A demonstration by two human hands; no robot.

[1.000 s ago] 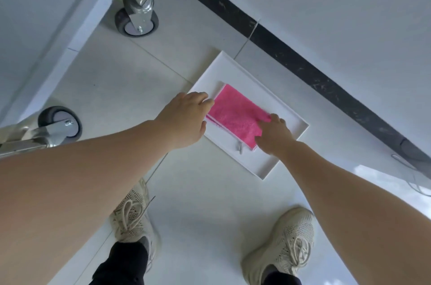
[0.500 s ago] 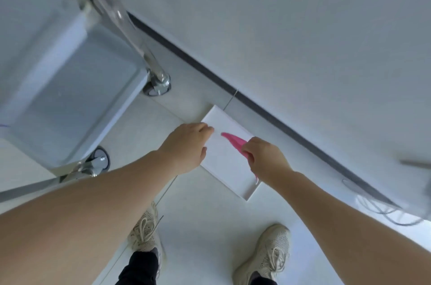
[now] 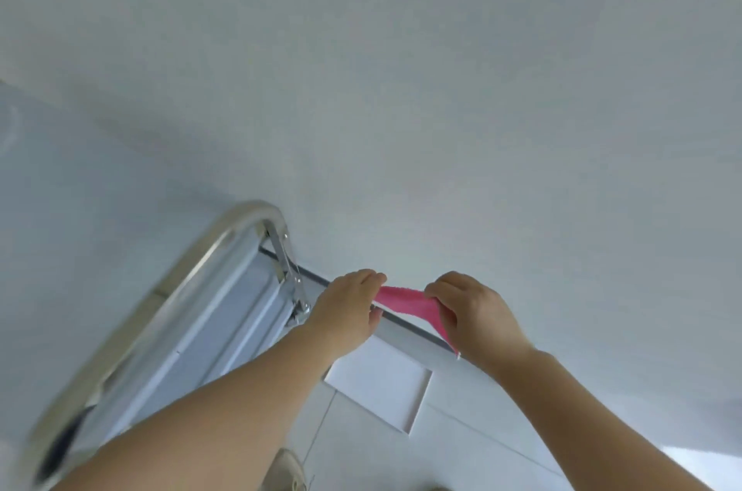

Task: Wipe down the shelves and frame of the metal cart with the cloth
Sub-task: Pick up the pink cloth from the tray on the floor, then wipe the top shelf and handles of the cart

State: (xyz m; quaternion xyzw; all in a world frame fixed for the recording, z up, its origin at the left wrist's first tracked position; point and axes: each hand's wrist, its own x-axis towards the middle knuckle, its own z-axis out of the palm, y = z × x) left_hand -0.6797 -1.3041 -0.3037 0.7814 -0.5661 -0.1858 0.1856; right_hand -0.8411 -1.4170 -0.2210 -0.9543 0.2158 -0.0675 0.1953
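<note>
Here, seen from the head camera, both hands are holding the pink cloth (image 3: 405, 304) up in the air between them, well above the floor. The left hand (image 3: 345, 310) is pinching one end with its fingertips curled round it; the right hand (image 3: 473, 314) is gripping the other end, and a strip of the cloth is trailing down past its palm toward 5 o'clock. How much cloth is bunched inside either fist is hidden by the fingers.

At 8 o'clock of the hands the metal cart (image 3: 172, 302) is standing, its rounded chrome frame rail blurring as it runs down to the lower left corner, where it is cut off by the edge. Its pale shelf is showing only in part, with the left forearm crossing in front.

Below the hands, at 6 o'clock, a white tray (image 3: 385, 386) is lying flat on the tiled floor, its near corner covered by the left arm. The toe of a beige shoe (image 3: 287, 470) is peeking in at the bottom edge, mostly cut off. The plain wall (image 3: 401, 69) is filling the whole upper half.
</note>
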